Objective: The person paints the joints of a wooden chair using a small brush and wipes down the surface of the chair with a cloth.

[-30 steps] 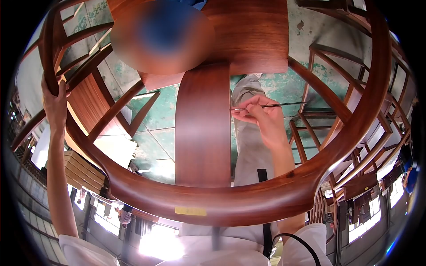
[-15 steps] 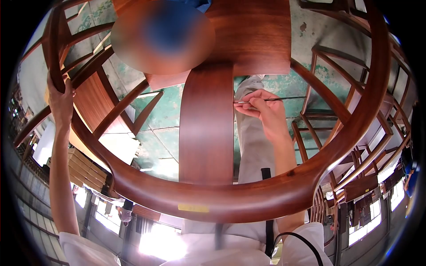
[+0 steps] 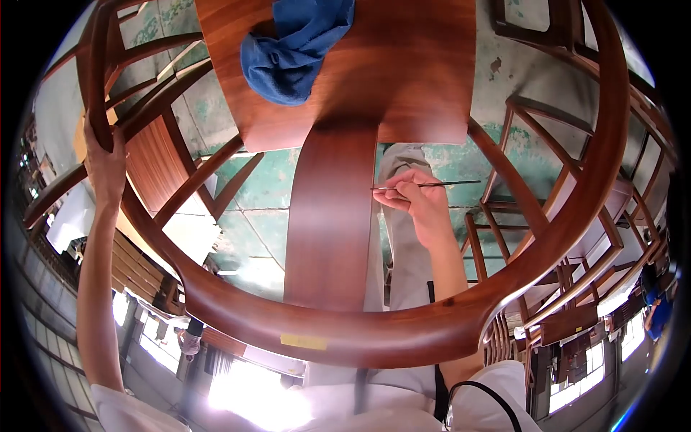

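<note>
My left hand (image 3: 106,164) is closed around the left arm of a curved brown wooden chair (image 3: 374,333). In my right hand (image 3: 421,207) is a thin paintbrush (image 3: 457,183), pinched between thumb and fingers with its dark handle pointing right. The brush's tip meets the right edge of the chair's wide back splat (image 3: 330,223), about midway along it. Whether there is paint on the tip is too small to tell. A crumpled blue cloth (image 3: 288,61) lies on the wooden seat (image 3: 410,65).
A strip of yellow tape (image 3: 304,341) sticks to the curved top rail. More wooden chair frames (image 3: 554,129) stand on the right, close to the chair arm. Wooden panels (image 3: 162,162) lie at the left. The worn green floor (image 3: 252,187) shows between the chair parts.
The brush and my right hand have shifted slightly down along the splat's edge, and the view has tilted a little. My left hand keeps its hold on the chair arm.
</note>
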`<state>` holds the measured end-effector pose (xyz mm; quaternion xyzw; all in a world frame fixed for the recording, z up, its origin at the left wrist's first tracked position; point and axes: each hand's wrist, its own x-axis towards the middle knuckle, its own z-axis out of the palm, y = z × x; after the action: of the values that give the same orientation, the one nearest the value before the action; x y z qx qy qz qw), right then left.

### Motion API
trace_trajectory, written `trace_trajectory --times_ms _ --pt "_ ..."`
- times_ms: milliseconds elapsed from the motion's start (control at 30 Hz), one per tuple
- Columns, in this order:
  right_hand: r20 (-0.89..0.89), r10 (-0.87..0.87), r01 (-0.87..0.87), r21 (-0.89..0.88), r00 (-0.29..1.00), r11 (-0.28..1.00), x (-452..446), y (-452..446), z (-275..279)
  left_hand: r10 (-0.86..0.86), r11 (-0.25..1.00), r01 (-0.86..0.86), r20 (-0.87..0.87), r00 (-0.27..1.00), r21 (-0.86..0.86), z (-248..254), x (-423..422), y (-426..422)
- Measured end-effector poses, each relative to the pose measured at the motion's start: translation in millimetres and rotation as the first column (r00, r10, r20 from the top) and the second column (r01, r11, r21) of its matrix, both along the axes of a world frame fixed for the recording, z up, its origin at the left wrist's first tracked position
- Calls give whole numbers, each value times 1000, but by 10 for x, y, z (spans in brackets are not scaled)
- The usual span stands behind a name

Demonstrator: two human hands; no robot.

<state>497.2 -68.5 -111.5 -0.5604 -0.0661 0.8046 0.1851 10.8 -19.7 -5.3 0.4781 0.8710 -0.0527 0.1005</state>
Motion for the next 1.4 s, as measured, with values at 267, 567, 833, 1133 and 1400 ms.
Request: trace_trajectory --times_ms 267,567,833,1133,1400 --pt "-36 -9 8 -30 999 1000 15 61 -111 30 999 -30 4 1000 -14 -2 -22 1" --pt "-83 -8 7 -19 997 1000 37 93 -158 22 998 -24 -36 999 -54 -16 -97 -35" --pt "-60 32 -34 -38 998 999 35 109 -102 29 999 -30 -14 999 -31 -15 -82 -27" --pt "-113 -115 108 -66 987 992 45 -38 -211 27 999 -27 -8 1000 -27 -20 -104 -24" --pt "-72 -104 102 -27 992 994 -4 5 -170 31 999 -31 -5 999 -24 -33 -131 -60"
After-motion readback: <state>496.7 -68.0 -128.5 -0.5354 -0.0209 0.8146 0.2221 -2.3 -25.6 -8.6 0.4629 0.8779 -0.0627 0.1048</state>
